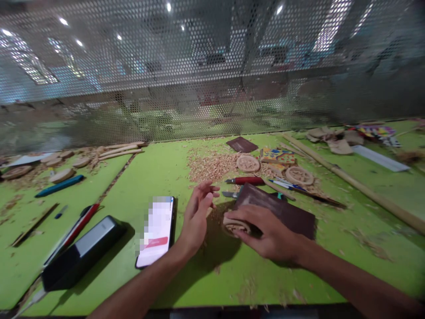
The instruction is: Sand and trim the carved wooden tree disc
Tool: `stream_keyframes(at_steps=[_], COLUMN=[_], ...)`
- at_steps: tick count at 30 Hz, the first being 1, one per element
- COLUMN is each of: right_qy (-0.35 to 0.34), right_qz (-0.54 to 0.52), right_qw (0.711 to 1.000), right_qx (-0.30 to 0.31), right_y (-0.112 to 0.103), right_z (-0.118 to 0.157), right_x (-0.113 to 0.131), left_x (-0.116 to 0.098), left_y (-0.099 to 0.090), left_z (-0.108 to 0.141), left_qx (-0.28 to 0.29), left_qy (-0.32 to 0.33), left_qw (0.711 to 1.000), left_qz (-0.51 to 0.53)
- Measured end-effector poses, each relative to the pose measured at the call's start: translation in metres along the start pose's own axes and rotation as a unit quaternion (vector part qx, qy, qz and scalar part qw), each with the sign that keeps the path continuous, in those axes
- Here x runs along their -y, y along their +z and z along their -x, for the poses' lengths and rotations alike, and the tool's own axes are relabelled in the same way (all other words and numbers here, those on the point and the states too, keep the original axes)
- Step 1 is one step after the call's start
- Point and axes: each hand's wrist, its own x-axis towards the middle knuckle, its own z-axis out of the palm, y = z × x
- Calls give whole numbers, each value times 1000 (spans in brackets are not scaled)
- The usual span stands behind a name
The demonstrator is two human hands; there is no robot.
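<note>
Bright overhead lights, soft shadows, edges warped, mesh background blurred.

You face a green counter [159,173] backed by a perforated metal screen [199,79]; ceiling lights [63,21] glow through its holes.

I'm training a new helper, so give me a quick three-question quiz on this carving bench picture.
1. True or false: the right hand presses a carved wooden disc against the dark brown sheet.
2. What lies just left of the left hand? A) phone B) ruler C) cup
3. Fill in: the pile behind the hands, on the green table, is wood ____.

Key: 1 true. 2 A, the phone. 3 shavings.
</note>
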Motion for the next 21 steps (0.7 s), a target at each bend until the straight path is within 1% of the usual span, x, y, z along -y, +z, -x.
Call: stream_keyframes(at_steps=[3, 5, 7, 9, 11, 14, 16, 18, 21], right_qy=[47, 84, 120, 143, 152, 152, 157, 158, 137], right_qz=[-46, -68, -86, -108, -131, -159, -152, -88, 73], right_qw=[996, 989, 982, 975, 972, 967, 967, 974, 977], right_qx=[-63, -101, -121, -128, -126, -127, -130, -138, -145], right_y=[-4, -6, -7, -5, -3, -3, -7, -13, -21], right_z=[-3, -4, -5, -6, -6, -6, -6, -7, -7], right_x=[0, -1, -2, -4, -5, -6, -10, -17, -30], left_x=[0, 0, 1, 2, 4, 4, 3, 2, 1], left_y=[1, 3, 6, 7, 8, 7, 6, 5, 5], left_z=[2, 4, 5, 5, 4, 1, -1, -2, -2], left_qx=[65, 110, 129, 128, 120, 91, 69, 53, 44], left_qy=[-11, -35, -52, -53, -51, -55, -56, -57, -61], left_qw=[998, 993, 990, 990, 991, 994, 996, 996, 996], left_qz=[-6, -18, -31, -38, -34, -24, -26, -35, -53])
